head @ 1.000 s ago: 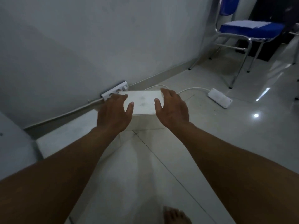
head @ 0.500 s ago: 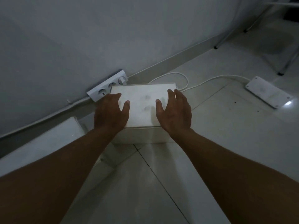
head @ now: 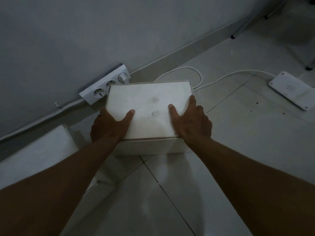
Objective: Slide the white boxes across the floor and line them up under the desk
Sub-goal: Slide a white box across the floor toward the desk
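Observation:
A white box [head: 150,106] stands on the tiled floor close to the wall, in the middle of the view. My left hand [head: 109,126] grips its near left corner, thumb on the lid and fingers down the side. My right hand [head: 192,121] holds the near right edge the same way, index finger along the right rim. A second white box [head: 35,157] lies on the floor to the left, partly hidden by my left forearm.
A white power strip [head: 105,87] leans against the skirting just behind the held box. A white cable [head: 192,72] loops on the floor to a flat white adapter [head: 291,90] at the right. Chair legs [head: 242,29] stand at the top right.
My hands have slid from flat on the lid to the box's near corners, fingers wrapping over its sides. The view has dipped closer to the box; the blue chair left the frame.

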`<action>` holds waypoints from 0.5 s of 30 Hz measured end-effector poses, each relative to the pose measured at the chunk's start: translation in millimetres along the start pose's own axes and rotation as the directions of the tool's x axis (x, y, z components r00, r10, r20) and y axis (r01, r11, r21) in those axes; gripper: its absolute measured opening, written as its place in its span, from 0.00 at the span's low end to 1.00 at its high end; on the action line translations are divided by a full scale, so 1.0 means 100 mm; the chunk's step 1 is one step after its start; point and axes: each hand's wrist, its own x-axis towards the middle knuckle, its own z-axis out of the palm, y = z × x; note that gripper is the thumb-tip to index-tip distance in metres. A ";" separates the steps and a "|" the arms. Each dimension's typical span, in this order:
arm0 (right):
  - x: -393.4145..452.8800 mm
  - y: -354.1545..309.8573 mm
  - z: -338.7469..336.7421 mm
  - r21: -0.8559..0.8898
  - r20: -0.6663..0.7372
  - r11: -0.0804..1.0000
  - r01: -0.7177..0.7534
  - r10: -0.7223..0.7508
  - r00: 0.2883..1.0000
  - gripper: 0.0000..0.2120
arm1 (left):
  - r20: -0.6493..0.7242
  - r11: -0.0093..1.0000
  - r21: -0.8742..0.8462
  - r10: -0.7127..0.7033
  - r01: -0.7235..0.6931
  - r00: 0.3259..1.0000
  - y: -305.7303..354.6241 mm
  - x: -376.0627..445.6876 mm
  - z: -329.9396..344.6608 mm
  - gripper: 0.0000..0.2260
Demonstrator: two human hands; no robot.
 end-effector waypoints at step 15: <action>-0.71 0.07 -0.83 0.129 -0.238 0.990 0.060 -0.028 0.971 0.39 | -0.230 0.948 -0.217 0.183 -0.234 0.956 0.24 -0.81 -0.63 0.40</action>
